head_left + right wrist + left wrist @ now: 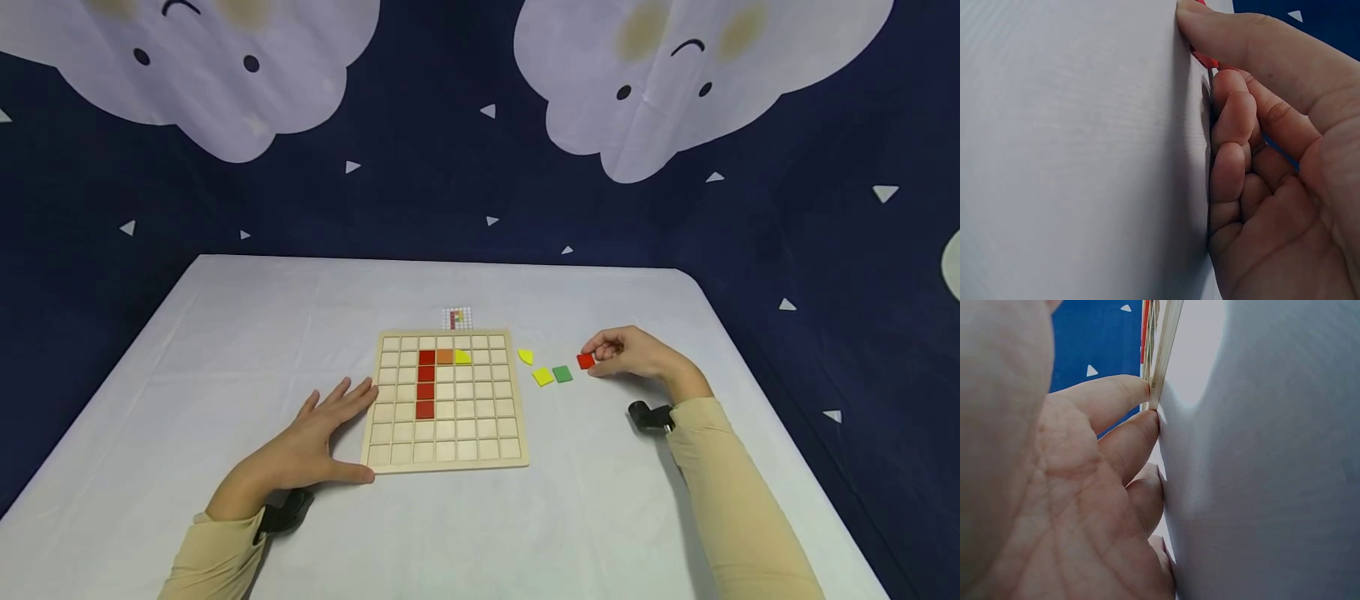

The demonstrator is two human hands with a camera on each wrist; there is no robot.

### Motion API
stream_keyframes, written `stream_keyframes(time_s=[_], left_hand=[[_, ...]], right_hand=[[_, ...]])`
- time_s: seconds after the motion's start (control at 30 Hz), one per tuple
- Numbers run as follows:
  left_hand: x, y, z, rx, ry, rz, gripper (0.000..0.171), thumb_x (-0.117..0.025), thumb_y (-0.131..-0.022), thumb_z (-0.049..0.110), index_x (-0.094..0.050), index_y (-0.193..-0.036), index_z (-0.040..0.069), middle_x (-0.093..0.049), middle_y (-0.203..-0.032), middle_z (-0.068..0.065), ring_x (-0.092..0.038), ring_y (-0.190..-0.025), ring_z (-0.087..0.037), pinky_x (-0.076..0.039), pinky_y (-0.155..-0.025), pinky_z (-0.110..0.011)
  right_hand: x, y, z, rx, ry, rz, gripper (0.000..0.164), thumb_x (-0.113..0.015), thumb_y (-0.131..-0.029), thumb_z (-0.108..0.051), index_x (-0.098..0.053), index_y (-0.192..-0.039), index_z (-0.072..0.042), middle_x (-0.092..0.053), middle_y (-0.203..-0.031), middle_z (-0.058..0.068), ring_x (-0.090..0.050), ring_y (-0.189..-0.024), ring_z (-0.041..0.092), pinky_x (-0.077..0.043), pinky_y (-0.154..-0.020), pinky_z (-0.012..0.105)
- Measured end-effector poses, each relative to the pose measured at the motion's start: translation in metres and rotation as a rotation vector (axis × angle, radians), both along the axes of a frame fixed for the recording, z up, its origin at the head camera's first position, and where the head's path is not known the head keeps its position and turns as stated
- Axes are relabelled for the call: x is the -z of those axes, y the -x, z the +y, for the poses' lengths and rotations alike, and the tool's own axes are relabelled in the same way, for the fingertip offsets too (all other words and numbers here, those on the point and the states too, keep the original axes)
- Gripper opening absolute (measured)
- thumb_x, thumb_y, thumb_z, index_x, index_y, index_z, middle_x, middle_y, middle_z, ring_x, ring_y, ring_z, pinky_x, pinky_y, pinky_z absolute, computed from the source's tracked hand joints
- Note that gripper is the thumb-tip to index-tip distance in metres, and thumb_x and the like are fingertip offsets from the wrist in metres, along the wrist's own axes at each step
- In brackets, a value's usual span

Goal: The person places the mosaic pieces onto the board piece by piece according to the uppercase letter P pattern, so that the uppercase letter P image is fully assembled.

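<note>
A wooden grid board (446, 452) lies flat on the table, with a column of red square tiles (425, 391), an orange tile (445, 357) and a yellow piece (462, 357) in its cells. My left hand (311, 442) rests with spread fingers along the board's left edge, thumb at the near left corner; fingertips touch the rim (1159, 381) in the left wrist view. To the right, my right hand (633, 354) pinches a loose red square tile (585, 361) between thumb and index finger, low at the tabletop. The tile (1205, 59) is partly hidden behind the thumb in the right wrist view.
Between board and right hand lie a yellow rounded piece (526, 357), a yellow square (543, 377) and a green square (562, 374). A small printed pattern card (457, 317) sits behind the board. A dark blue curtain (435, 208) with clouds hangs beyond the white table (300, 308).
</note>
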State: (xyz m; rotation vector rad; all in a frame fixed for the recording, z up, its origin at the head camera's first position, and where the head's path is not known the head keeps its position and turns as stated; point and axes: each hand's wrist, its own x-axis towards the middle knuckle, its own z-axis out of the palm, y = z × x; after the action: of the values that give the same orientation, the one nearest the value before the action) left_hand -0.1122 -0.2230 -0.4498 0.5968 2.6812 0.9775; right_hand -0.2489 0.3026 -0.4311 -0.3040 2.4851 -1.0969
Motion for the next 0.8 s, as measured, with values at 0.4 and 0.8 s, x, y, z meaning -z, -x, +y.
stream_keyframes(time_s=[0.4, 0.8], left_hand=[[-0.0016, 0.0002, -0.0003, 0.008, 0.01, 0.016, 0.121, -0.098, -0.07, 0.051, -0.039, -0.167, 0.009, -0.029, -0.177, -0.017, -0.011, -0.166, -0.051, 0.0, -0.124, -0.082], [-0.0027, 0.0012, 0.0024, -0.004, 0.008, 0.013, 0.121, -0.099, -0.069, 0.048, -0.039, -0.167, 0.008, -0.029, -0.177, -0.018, -0.012, -0.165, -0.052, 0.001, -0.124, -0.082]], right_hand=[[0.0033, -0.0018, -0.001, 0.024, 0.009, 0.014, 0.04, -0.089, -0.087, -0.011, -0.075, -0.122, 0.003, -0.063, -0.091, -0.001, -0.055, -0.084, 0.009, -0.048, -0.076, 0.017], [0.0049, -0.0027, -0.0016, 0.033, 0.032, 0.039, 0.037, -0.087, -0.088, -0.009, -0.075, -0.12, 0.004, -0.064, -0.091, 0.0, -0.056, -0.082, 0.008, -0.049, -0.074, 0.016]])
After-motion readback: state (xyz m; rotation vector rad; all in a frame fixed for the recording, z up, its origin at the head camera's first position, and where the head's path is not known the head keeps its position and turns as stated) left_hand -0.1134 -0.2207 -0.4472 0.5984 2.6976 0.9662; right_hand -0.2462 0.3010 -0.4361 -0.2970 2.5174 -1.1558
